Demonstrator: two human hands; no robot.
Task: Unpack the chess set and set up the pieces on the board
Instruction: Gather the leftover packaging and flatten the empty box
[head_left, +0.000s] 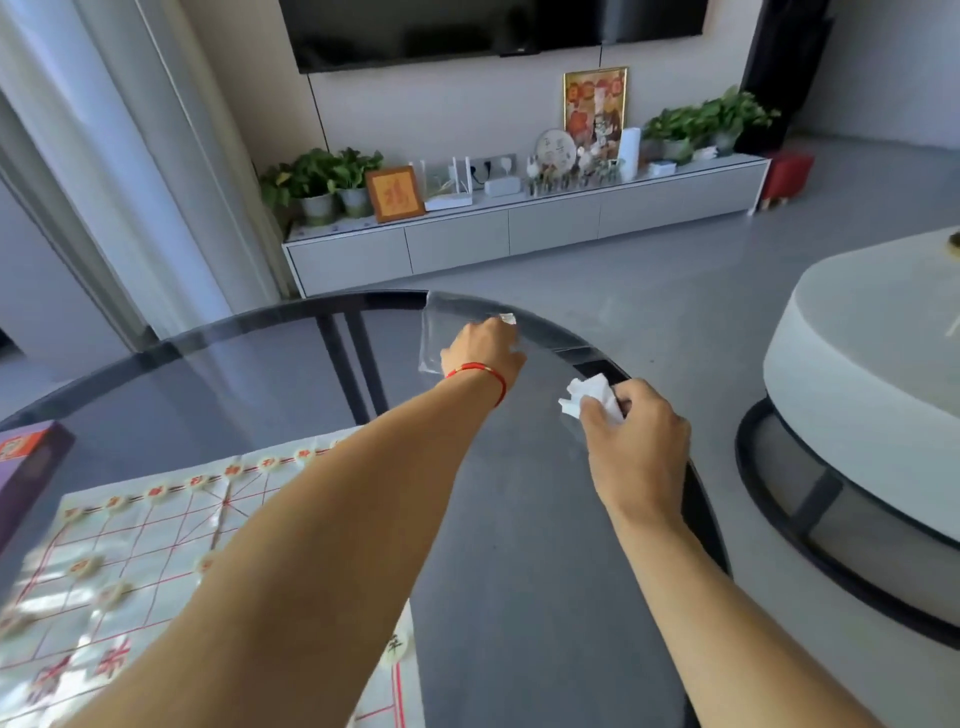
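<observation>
A white sheet board (171, 525) with red grid lines lies at the lower left of the round glass table (509, 545). Several pale round pieces (156, 491) stand in a row along its far edge, and others sit further in. My left hand (485, 348), with a red string at the wrist, reaches to the table's far edge and grips a clear plastic bag (441, 332). My right hand (639, 436) holds a crumpled white paper (589, 395) near the right rim.
A purple box (28, 467) stands at the left edge beside the board. A low white round table (857, 415) stands close on the right. Beyond the glass table are grey floor and a TV cabinet (519, 228) with plants and frames.
</observation>
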